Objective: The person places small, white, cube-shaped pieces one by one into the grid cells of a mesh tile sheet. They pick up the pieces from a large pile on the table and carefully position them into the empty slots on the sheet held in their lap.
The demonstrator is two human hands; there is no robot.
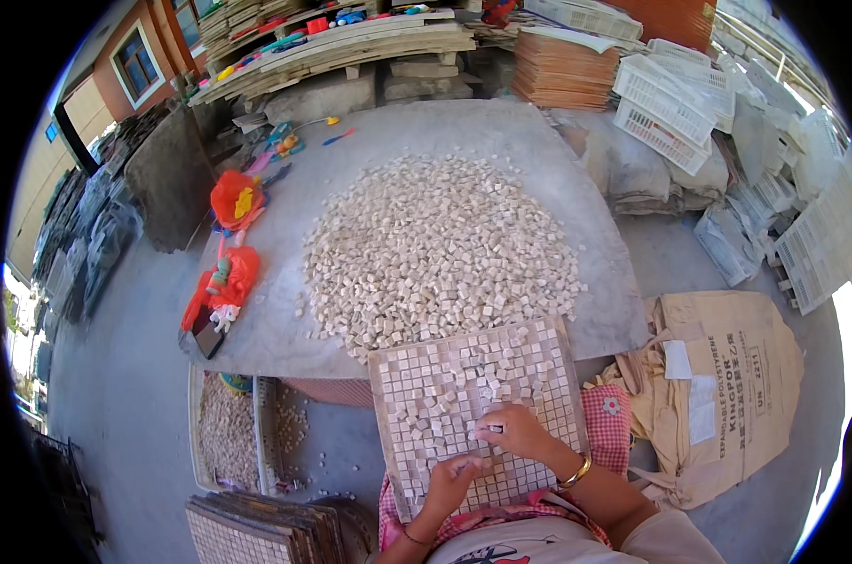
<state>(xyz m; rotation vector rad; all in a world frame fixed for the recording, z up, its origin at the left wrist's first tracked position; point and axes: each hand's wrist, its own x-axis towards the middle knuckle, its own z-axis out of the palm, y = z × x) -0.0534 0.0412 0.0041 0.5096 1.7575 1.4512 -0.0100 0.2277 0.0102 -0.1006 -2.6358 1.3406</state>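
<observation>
A square gridded tray (388, 414) rests partly over the table's near edge and toward my lap. Small pale stone mosaic cubes fill many of its cells, and some loose cubes lie on top of the others. My right hand (518, 432) is over the tray's middle, thumb and forefinger pinched on a small stone cube (495, 429). Nearer to me, my left hand (450, 484) is low over the tray with its fingers drawn together; what they hold, if anything, is hidden. A wide heap of loose stone cubes (435, 244) spreads just beyond the tray.
The heap lies on a grey table (605, 282). Red plastic bags (238, 273) and small toys lie along its left side. Below left are a crate of cubes (197, 423) and a stack of filled trays (247, 531). A tan sack (746, 376) lies at right, below white crates (666, 103).
</observation>
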